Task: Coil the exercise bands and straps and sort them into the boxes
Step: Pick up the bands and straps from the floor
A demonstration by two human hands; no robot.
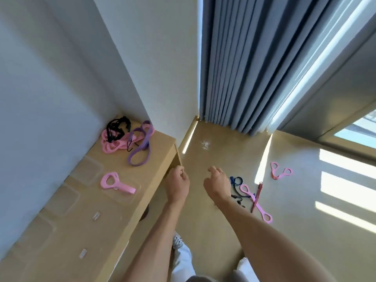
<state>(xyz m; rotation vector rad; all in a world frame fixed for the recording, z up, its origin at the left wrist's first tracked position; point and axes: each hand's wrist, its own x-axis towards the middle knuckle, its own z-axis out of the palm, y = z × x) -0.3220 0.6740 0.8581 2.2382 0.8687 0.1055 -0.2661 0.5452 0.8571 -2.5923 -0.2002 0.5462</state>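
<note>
Bands and straps lie in several groups, none of them in either of the hands. On the counter [154, 159], toward its far end by the wall corner, a pile holds pink bands [110, 144], a black strap [118, 128] on top of them, and a purple band [140, 147] trailing toward the counter's front edge. Nearer along the counter, a folded pink band [116, 183] rests inside a clear box [122, 192]; three more clear boxes [87, 169] sit along the wall side, hard to make out against the wood.

The left hand [177, 185] hangs just off the counter's front edge, past its far corner, fingers loosely curled and holding nothing. The right hand [216, 183] hovers beside it over the floor [295, 220], fingers also loosely bent and empty. The boxed pink band is to the left of the left hand, with the counter edge between them.

On the floor just right of the right wrist lie a blue strap [236, 181], a long pink band [255, 202] with loops at both ends, and a thin red strap [257, 195] crossing it. A small pink strap [279, 173] lies farther right, apart from these, near the sunlit patch. Grey curtains [244, 68] hang at the far wall.
</note>
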